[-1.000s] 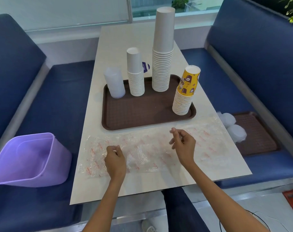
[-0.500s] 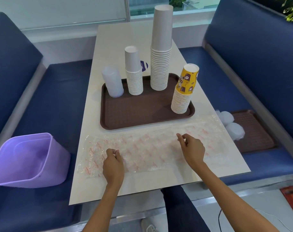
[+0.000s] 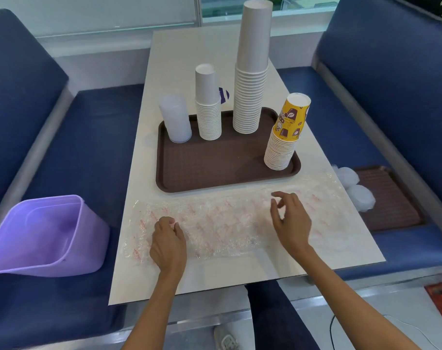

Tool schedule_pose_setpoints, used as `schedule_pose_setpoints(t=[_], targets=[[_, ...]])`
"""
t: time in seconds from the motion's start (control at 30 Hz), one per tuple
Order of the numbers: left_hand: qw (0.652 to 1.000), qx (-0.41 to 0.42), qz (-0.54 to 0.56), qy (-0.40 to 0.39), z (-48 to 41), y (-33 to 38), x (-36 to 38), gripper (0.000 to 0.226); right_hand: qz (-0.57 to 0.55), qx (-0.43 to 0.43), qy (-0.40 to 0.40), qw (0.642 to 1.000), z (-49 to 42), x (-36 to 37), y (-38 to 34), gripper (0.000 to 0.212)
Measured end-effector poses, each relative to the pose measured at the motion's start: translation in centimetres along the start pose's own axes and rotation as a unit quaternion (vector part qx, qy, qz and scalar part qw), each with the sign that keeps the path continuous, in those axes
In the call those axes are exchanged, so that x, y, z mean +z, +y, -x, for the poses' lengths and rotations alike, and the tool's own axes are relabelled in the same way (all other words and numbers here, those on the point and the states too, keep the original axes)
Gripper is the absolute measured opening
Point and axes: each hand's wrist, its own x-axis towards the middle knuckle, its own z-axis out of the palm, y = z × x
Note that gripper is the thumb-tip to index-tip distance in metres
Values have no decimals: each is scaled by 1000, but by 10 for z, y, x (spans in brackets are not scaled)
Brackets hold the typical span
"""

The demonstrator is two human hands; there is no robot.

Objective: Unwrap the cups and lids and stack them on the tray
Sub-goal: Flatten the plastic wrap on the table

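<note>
1. A brown tray sits mid-counter, carrying clear lids, a short white cup stack, a tall white cup stack and a yellow-printed cup stack.
2. A clear wrapper lies flat along the counter's near edge.
3. Of the hands, the left hand pinches the wrapper. The right hand hovers over it, fingers loose.

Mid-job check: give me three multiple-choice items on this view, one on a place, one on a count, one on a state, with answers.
1. Where is the purple bin? A) on the table B) on the left bench seat C) on the tray
2. How many stacks stand on that tray? A) two B) four C) six
3. The plastic wrapper is: A) flat on the table B) round a cup stack C) in the bin
Key: 1 B, it sits on the blue seat. 2 B, lids, short white cups, tall white cups, yellow-topped cups. 3 A, it lies spread before the tray.
</note>
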Motion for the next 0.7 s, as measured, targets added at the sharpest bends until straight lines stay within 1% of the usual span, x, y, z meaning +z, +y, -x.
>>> schedule_pose_setpoints(t=[0.1, 0.17, 0.23, 0.33, 0.43, 0.5, 0.6, 0.63, 0.7], targets=[[998, 37, 4, 45, -2, 1, 0, 23, -16, -67, -43, 997, 0, 16, -20, 26], [994, 71, 55, 69, -3, 9, 0, 24, -33, -98, -82, 991, 4, 29, -37, 31], [987, 108, 112, 50, 0, 18, 3, 23, -44, -131, -123, 983, 10, 43, -54, 35], [982, 128, 138, -7, 2, 22, 16, 31, -26, -184, -195, 963, 21, 68, -71, 42], [983, 143, 92, -65, 2, 12, 32, 40, -1, -179, -255, 950, 29, 86, -76, 49], [981, 167, 53, -88, 2, 5, 40, 42, 22, -170, -275, 946, 33, 94, -75, 51], [973, 205, -17, -106, -1, -3, 47, 57, 56, -172, -295, 938, 37, 101, -72, 49], [970, 215, -45, -106, -2, -4, 50, 57, 63, -170, -302, 936, 38, 102, -70, 50], [966, 220, -84, -108, -2, -4, 51, 52, 78, -159, -319, 931, 39, 103, -67, 60]])
